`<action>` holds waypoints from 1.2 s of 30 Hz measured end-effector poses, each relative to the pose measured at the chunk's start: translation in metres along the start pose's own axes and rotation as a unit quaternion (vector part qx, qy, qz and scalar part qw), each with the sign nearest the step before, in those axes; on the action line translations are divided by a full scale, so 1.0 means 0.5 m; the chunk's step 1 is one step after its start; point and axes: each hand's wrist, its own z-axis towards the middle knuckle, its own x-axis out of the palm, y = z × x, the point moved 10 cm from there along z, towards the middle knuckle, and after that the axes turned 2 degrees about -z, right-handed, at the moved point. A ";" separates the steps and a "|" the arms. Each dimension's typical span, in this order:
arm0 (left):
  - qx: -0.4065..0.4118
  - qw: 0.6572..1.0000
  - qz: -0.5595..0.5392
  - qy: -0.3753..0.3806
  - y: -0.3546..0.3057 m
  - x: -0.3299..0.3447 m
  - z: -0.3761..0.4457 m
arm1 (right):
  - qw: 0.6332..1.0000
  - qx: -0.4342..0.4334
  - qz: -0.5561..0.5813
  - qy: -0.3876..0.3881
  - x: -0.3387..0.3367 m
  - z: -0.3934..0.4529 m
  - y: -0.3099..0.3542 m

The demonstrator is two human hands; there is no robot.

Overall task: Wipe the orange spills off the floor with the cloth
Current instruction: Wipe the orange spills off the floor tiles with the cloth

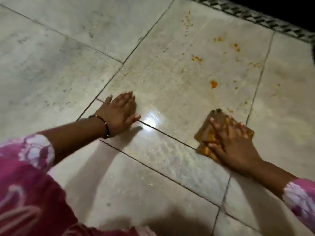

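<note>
So the floor (71, 53) is taking up pretty much everything here, big pale marble-looking tiles with dark grout lines running diagonally, and there's loads of bare tile stretching out to the left and far left. Along the far right edge a patterned dark border strip (255, 16) is closing the floor off, with blackness behind it, so that side is the only real boundary showing.

The person is leaning in from the near side, pink-and-white printed sleeves (30, 176) filling the near left corner and poking in at the near right.

The orange spills (214, 84) are sitting on the far right tile, scattered in dots and blobs from near the border strip down toward the cloth, the closest specks lying just beyond it.

The left hand (119, 114) is lying flat on the tile, fingers straight and together, holding nothing, a dark bracelet (106, 128) on the wrist. The right hand (233, 143) is pressing down on the cloth (204, 133) with fingers spread out straight over it. That cloth is brownish-orange, folded, on the right, just across a grout line.

No writing or labels anywhere that I can read.
</note>
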 end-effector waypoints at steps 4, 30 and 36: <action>0.072 0.987 0.121 0.074 -0.116 -0.079 0.005 | 0.982 -0.185 -0.030 0.016 0.034 -0.063 0.139; 0.103 0.962 0.199 0.158 -0.369 -0.017 0.056 | 0.996 -0.075 0.029 -0.049 -0.053 0.155 -0.140; 0.106 0.993 0.055 0.024 -0.447 0.011 0.120 | 0.992 0.079 0.043 -0.087 -0.010 -0.008 -0.277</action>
